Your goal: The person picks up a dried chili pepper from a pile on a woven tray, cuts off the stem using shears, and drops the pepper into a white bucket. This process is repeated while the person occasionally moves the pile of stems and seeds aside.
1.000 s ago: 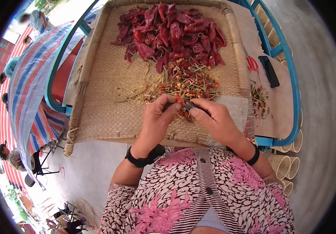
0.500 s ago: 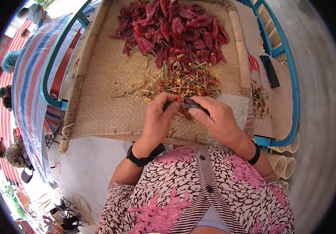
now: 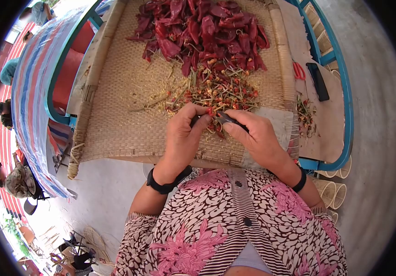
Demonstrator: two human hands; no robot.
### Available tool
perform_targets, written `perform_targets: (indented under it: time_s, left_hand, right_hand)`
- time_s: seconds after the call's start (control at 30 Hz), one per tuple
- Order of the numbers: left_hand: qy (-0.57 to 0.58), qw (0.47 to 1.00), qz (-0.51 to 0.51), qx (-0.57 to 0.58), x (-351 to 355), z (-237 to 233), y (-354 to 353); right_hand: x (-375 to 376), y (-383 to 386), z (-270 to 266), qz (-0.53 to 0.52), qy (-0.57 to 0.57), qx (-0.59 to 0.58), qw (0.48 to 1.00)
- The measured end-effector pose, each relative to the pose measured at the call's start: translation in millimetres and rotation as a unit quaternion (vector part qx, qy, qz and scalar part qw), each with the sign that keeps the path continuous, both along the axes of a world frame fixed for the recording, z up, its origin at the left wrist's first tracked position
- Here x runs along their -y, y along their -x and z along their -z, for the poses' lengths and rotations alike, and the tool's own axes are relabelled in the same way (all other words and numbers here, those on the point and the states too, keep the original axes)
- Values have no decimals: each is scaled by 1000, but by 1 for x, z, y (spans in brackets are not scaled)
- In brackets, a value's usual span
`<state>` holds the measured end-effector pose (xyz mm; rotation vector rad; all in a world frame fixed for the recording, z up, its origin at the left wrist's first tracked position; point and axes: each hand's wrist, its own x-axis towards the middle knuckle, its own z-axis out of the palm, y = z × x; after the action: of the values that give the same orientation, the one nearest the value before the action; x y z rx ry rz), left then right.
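A dark, slim tool slants forward-left, gripped by the right hand. The left hand pinches a bright-red scrap.

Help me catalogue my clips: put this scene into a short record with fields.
Left hand: pinching a small red piece
Right hand: gripping a dark tool, its tip near that piece
Woven tray: bears dark red peppers, with a stem pile nearer the hands
Right of tray: red handles, black phone, small stem heap
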<state>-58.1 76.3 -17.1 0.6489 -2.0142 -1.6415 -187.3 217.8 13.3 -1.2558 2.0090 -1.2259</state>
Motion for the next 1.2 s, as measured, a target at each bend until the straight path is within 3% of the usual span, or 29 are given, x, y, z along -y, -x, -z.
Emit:
perform_targets:
  time_s: [0.43,0.53,0.63,0.73,0.83,0.9,0.93,1.03,1.13,1.2]
  left_hand:
    - [186,982,-16,8,-10,3,4]
    - [148,988,-30,19,-16,5,5]
    - [-56,998,-27,-1,-23,8,4]
    - [-158,986,-9,-52,-29,3,4]
    - [-216,974,7,-74,-29,9,3]
    - [-226,971,20,-76,-28,7,4]
    - [-230,970,26,-78,-27,7,4]
    - [-33,973,219,-69,-28,19,-6]
    - [-213,962,161,61,-33,32,-20]
    - [-253,957,138,27,-25,29,-21]
  right_hand:
    - [2,4,2,-4,-54,-36,998]
    - [1,0,10,21,-39,-5,999]
    - [1,-2,9,34,-20,15,999]
    - [-2,-10,6,66,-13,-135,989]
    - [0,-7,15,59,54,-121,989]
    - [-3,-6,11,46,10,137,989]
    - [-5,-2,8,40,7,265,963]
    - [-10,22,-4,66,29,608,791]
    - [-8,32,-15,159,87,519,835]
    - [-12,30,-10,151,11,446,882]
